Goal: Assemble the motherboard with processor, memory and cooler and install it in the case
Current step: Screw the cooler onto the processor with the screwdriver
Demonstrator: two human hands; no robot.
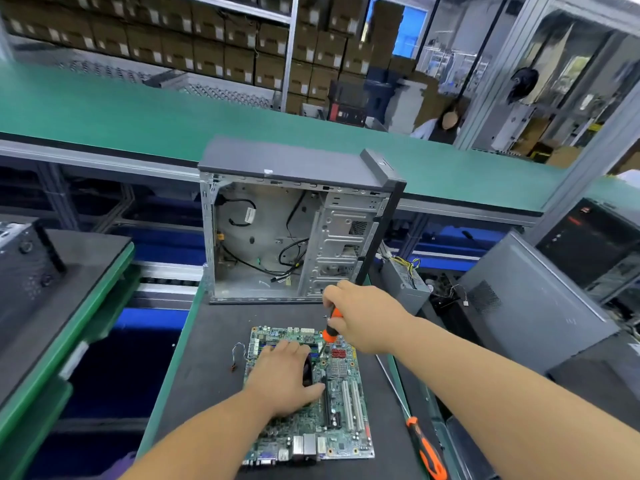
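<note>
Cooler fastening on motherboard (341, 403), case (294, 233) standing open behind.

Motherboard is laid flat on the dark mat (207, 358), long axis running toward the case. Cooler (309, 367) is pressed down by the left hand (282, 379), fingers spread flat. Screwdriver (330, 329) is gripped by the right hand (360, 317), held steeply with tip aimed down at the cooler's far-right corner, just beside the left fingertips. A second screwdriver (424, 448) lies unused to the right.
</note>
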